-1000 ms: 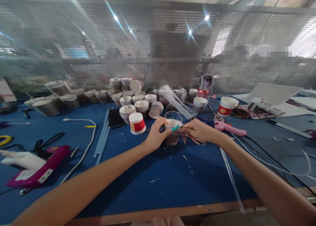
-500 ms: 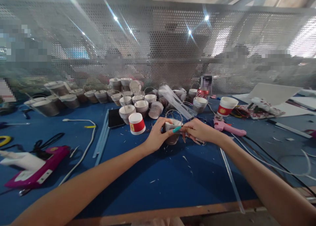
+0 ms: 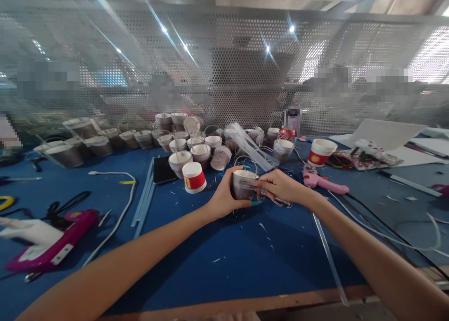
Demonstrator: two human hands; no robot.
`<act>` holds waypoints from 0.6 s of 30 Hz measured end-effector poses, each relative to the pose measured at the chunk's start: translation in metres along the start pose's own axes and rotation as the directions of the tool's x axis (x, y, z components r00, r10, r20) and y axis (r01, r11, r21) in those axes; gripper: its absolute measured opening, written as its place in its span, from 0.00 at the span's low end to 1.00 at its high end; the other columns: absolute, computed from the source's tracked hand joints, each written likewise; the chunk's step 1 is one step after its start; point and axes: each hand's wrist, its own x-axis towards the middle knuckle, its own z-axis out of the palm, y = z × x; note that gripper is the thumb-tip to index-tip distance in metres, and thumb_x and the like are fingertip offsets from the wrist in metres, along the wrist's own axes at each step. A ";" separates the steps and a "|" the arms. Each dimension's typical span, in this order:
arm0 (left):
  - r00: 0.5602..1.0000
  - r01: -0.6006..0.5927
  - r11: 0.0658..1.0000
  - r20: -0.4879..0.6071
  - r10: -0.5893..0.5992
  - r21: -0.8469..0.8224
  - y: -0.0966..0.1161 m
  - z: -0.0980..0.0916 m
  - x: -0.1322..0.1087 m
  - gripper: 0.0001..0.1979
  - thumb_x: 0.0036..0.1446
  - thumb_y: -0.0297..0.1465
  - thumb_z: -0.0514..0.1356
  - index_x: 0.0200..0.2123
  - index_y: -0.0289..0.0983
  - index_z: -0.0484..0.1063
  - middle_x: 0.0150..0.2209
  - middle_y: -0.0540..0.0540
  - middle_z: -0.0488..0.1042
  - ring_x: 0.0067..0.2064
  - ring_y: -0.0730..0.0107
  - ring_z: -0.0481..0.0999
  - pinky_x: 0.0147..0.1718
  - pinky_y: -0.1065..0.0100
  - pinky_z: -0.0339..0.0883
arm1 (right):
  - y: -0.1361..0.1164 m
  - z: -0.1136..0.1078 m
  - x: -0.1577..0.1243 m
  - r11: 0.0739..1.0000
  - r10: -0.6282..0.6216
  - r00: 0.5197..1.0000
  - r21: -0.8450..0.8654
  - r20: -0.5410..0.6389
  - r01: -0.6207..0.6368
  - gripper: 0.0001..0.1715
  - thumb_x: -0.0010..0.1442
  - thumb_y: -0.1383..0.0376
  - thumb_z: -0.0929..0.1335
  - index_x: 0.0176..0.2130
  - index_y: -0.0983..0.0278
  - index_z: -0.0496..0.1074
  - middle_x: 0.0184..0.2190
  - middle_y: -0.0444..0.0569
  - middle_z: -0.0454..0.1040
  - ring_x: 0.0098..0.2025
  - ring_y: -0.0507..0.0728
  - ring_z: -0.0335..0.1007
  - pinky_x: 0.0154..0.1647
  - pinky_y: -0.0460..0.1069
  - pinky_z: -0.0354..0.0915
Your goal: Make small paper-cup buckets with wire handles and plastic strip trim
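A grey-brown wrapped cup (image 3: 242, 186) with a white rim and a thin wire loop above it stands upright at the middle of the blue table. My left hand (image 3: 225, 194) is wrapped round its left side, fingers behind and the thumb with a long teal nail across the lower front. At the cup's right side is my right hand (image 3: 275, 185), its fingers pinched together against the upper wall. What it pinches is too small and blurred to name. Just left of the left hand sits a red and white paper cup (image 3: 194, 177), upside down.
Many wrapped cups (image 3: 180, 161) stand behind. A pink glue gun (image 3: 326, 183) and red-white cups (image 3: 321, 151) lie or stand right. Left are a black phone (image 3: 164, 170), clear glue sticks (image 3: 142, 201), a white cable (image 3: 131, 197) and a magenta power strip (image 3: 63, 241).
My left thumb has moved down from the cup's rim to its lower front, baring more of the wall. My right hand has stayed by the cup's right side.
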 end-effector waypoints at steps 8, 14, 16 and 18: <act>0.995 0.068 0.977 0.086 -0.051 -0.202 0.005 -0.001 -0.003 0.41 0.33 0.25 0.69 0.50 0.43 0.51 0.46 0.46 0.63 0.41 0.66 0.69 0.37 0.65 0.67 | -0.002 -0.003 -0.001 0.998 -0.005 1.000 0.062 -0.013 0.005 0.25 0.58 0.51 0.61 0.21 0.67 0.67 0.11 0.40 0.63 0.13 0.45 0.58 0.20 0.42 0.56; 0.993 0.054 0.977 0.111 -0.031 -0.208 0.003 -0.004 -0.003 0.40 0.34 0.27 0.69 0.50 0.43 0.52 0.48 0.45 0.62 0.45 0.65 0.67 0.42 0.64 0.65 | -0.003 -0.003 -0.001 0.995 0.000 1.000 0.097 -0.004 0.000 0.25 0.56 0.50 0.62 0.21 0.67 0.67 0.11 0.41 0.63 0.13 0.45 0.58 0.18 0.42 0.55; 0.993 0.057 0.975 0.110 -0.033 -0.214 0.004 -0.005 -0.004 0.40 0.34 0.27 0.69 0.49 0.43 0.53 0.49 0.45 0.62 0.46 0.64 0.66 0.43 0.64 0.64 | -0.003 -0.003 0.000 0.993 0.000 1.000 0.114 -0.003 0.001 0.25 0.56 0.51 0.62 0.21 0.67 0.66 0.11 0.41 0.63 0.13 0.46 0.58 0.18 0.42 0.55; 0.992 0.067 0.971 0.117 -0.041 -0.230 0.005 -0.006 -0.004 0.39 0.34 0.26 0.69 0.49 0.43 0.53 0.49 0.45 0.62 0.46 0.64 0.67 0.43 0.63 0.64 | -0.001 -0.003 0.000 0.992 -0.003 1.000 0.126 -0.006 0.004 0.24 0.56 0.51 0.62 0.21 0.67 0.65 0.12 0.41 0.63 0.14 0.46 0.57 0.18 0.42 0.54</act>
